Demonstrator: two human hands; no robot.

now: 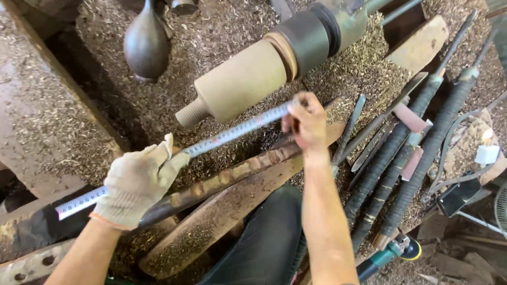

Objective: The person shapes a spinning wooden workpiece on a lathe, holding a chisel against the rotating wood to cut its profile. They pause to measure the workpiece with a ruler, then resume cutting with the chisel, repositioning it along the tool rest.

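Gloved left hand hides tape measure middle.

Stretching a white measuring tape along the tan wooden cylinder, gloved left hand gripping one end, bare right hand pinching the other, sawdust lying around.
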